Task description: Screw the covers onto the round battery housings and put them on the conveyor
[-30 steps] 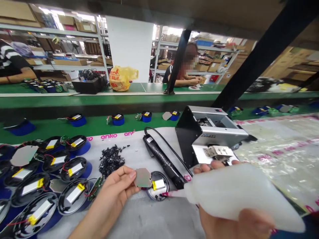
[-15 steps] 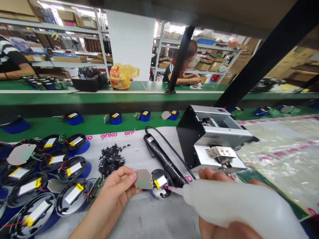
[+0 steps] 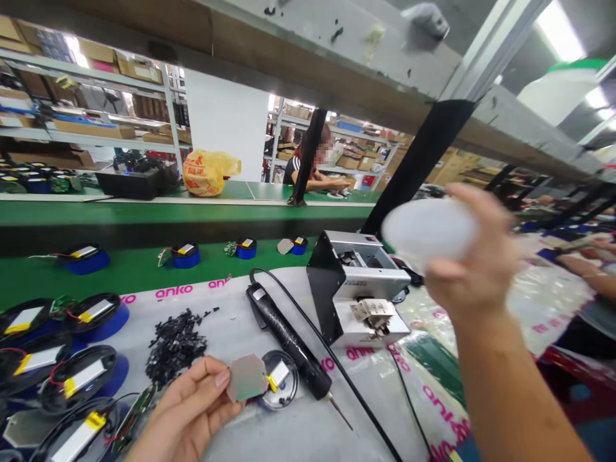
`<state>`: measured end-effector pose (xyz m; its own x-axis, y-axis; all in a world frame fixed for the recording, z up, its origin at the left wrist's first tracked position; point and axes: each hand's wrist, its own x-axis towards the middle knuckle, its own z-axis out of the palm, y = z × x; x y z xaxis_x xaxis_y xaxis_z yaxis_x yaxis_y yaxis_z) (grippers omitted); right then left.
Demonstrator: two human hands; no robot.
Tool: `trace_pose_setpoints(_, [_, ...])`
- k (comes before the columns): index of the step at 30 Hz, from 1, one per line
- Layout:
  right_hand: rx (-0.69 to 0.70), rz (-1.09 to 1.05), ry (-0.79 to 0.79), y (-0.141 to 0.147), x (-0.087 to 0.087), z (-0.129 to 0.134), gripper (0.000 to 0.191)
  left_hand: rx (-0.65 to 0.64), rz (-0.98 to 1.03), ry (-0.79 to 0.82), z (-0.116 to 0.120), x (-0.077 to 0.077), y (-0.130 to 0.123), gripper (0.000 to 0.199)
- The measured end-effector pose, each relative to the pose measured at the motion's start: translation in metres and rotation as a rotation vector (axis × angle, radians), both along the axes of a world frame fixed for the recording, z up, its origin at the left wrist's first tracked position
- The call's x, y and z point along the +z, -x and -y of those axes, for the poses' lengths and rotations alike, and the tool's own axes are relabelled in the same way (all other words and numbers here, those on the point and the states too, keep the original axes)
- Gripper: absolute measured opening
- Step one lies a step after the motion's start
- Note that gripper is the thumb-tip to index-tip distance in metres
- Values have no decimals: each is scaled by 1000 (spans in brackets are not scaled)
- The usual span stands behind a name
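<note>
My left hand (image 3: 205, 401) pinches the edge of a flat, grey octagonal plate (image 3: 248, 378). Right beside the plate lies a round housing (image 3: 287, 399) with a white and yellow battery (image 3: 279, 375) inside. Raised at the right, my right hand (image 3: 481, 256) is wrapped round a white bottle (image 3: 428, 228), whose rounded end faces the camera; its nozzle is not visible. A black electric screwdriver (image 3: 291, 343) rests on the mat just right of the housing.
Several blue housings with batteries (image 3: 79, 378) crowd the left side. A heap of small black pieces (image 3: 177, 346) lies beyond my left hand. A metal machine (image 3: 363, 282) stands behind the screwdriver's cable (image 3: 332, 350). A person (image 3: 310, 170) sits across the bench.
My right hand has lifted the bottle up and away from the round housing. The view has shifted right and upward. My left hand still holds the plate.
</note>
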<state>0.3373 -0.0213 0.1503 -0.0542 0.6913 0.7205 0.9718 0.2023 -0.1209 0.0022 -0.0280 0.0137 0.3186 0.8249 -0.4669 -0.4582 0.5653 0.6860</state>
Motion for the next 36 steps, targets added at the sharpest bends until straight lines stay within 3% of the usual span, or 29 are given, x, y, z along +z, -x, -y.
trace_pose_setpoints(3, [167, 184, 142, -20, 15, -42, 74, -31, 28, -2, 3, 4, -2, 33])
trace_pose_setpoints(6, [247, 244, 148, -10, 7, -53, 53, -37, 63, -1, 6, 4, -3, 33])
trace_pose_setpoints(9, [269, 197, -48, 38, -15, -23, 36, -14, 58, -40, 7, 5, -4, 32])
trace_pose_setpoints(10, [332, 217, -82, 59, -25, -8, 33, -8, 48, -59, 8, 5, -5, 32])
trace_pose_setpoints(12, [527, 338, 127, 101, -46, 20, 39, -19, 42, -104, 8, 6, -7, 31])
trace_pose_setpoints(16, [642, 350, 281, 150, -78, 43, 29, -69, 38, -212, 7, 4, -9, 26])
trace_pose_setpoints(23, [545, 281, 405, 125, -85, 39, 39, -123, -175, -367, 6, -1, -5, 22])
trace_pose_setpoints(25, [529, 122, 463, 120, -88, 39, 46, -79, -348, -451, 8, -3, -10, 33])
trace_pose_setpoints(28, [554, -134, 545, 118, -92, 37, 50, -42, -546, -633, 8, -6, -23, 73])
trace_pose_setpoints(29, [572, -195, 556, 118, -93, 37, 48, -56, -556, -680, 7, -7, -25, 76])
trace_pose_setpoints(31, [597, -297, 565, 118, -92, 36, 39, -129, -542, -734, 4, -5, -26, 65])
trace_pose_setpoints(33, [588, -369, 583, 117, -91, 37, 35, -269, -531, -678, 0, -1, -19, 55])
trace_pose_setpoints(36, [530, -365, 574, 111, -94, 43, 33, -497, -409, -394, -1, 3, -4, 61])
